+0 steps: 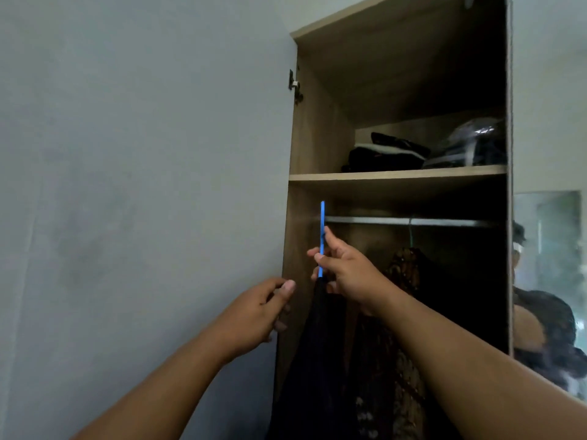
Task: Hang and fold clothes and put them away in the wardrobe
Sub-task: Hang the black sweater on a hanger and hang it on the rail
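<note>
Blue hanger with dark garment is pinched by right hand, just below rail. Left hand, at 8 o'clock, loosely curled, empty. Hook should be lifted over the rail, then lowered.

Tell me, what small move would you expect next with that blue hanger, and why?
Probably the right hand tips the blue hanger so its hook settles over the metal rail. The fingers pinch the hanger's neck, the hook top stands just above the rail's left end, and the dark garment hangs below it. The left hand holds nothing and could steady the cloth.
</note>
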